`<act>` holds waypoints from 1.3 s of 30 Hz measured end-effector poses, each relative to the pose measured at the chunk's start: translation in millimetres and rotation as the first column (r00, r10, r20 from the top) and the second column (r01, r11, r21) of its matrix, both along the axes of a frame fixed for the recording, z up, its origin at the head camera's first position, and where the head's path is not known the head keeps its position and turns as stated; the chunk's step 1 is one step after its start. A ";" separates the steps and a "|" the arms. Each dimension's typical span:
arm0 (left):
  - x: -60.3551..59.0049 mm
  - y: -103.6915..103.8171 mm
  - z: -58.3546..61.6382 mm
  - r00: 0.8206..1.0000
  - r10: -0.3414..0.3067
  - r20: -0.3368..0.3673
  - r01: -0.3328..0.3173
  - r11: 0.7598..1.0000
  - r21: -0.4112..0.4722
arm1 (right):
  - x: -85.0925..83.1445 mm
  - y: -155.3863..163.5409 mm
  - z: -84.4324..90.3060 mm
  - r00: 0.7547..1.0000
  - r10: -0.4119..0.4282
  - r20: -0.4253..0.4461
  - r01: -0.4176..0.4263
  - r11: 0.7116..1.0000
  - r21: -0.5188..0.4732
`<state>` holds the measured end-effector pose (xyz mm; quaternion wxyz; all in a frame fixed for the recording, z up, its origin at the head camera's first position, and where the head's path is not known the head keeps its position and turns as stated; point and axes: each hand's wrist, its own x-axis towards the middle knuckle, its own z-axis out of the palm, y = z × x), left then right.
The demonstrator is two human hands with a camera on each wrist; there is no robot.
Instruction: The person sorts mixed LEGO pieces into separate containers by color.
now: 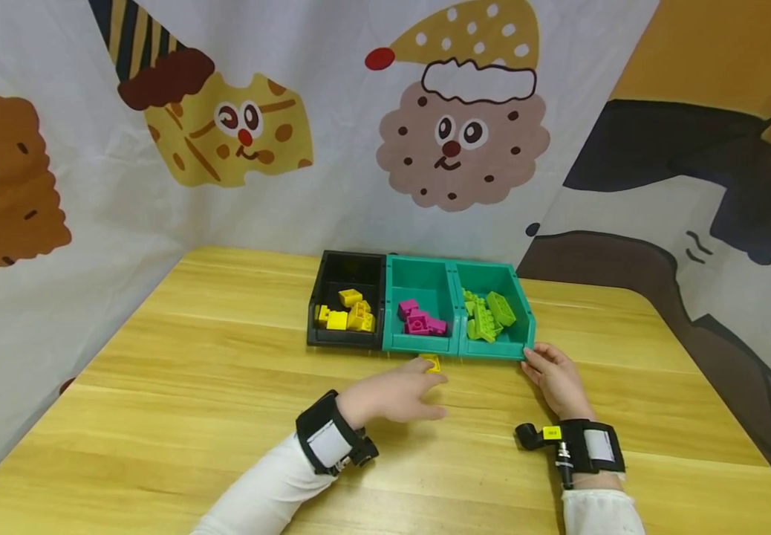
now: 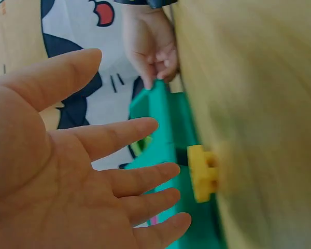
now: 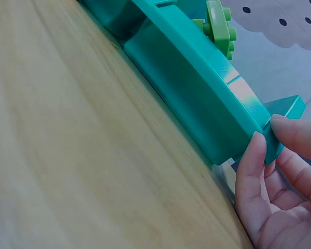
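Observation:
My left hand [image 1: 395,394] hovers over the table with its fingers spread, holding nothing. Close to its fingertips lies a yellow toy block [image 1: 431,362], on the wood just in front of the middle teal bin [image 1: 419,344]; the left wrist view shows the block [image 2: 199,174] with its studs towards the tabletop. With thumb and fingers my right hand [image 1: 557,380] pinches the front right corner of the right teal bin [image 1: 492,349]. That corner [image 3: 264,129] sits between thumb and finger in the right wrist view. Lime green blocks [image 1: 486,321] lie in this bin.
A black bin [image 1: 345,340] with several yellow blocks [image 1: 352,316] stands left of the two teal bins, all in one row. Magenta blocks [image 1: 419,321] lie in the middle bin. Behind the wooden table [image 1: 225,371] hangs a cartoon-printed cloth [image 1: 345,200].

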<state>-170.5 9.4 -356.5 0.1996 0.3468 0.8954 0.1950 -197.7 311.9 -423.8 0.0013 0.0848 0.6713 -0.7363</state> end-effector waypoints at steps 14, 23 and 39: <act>-2.9 -0.5 -12.4 0.999 -0.001 -0.045 -0.005 0.994 -0.112 | -1.1 0.6 -1.8 1.000 -0.002 0.005 0.002 1.000 0.025; -5.2 -3.5 -4.5 0.996 -0.007 -0.090 0.001 0.998 -0.069 | -1.1 -0.3 2.1 1.000 -0.008 0.017 0.007 1.000 0.024; -0.1 1.4 -7.0 0.985 0.019 -0.169 -0.029 0.998 -0.059 | -0.8 1.0 1.4 1.000 -0.004 0.015 0.004 1.000 0.023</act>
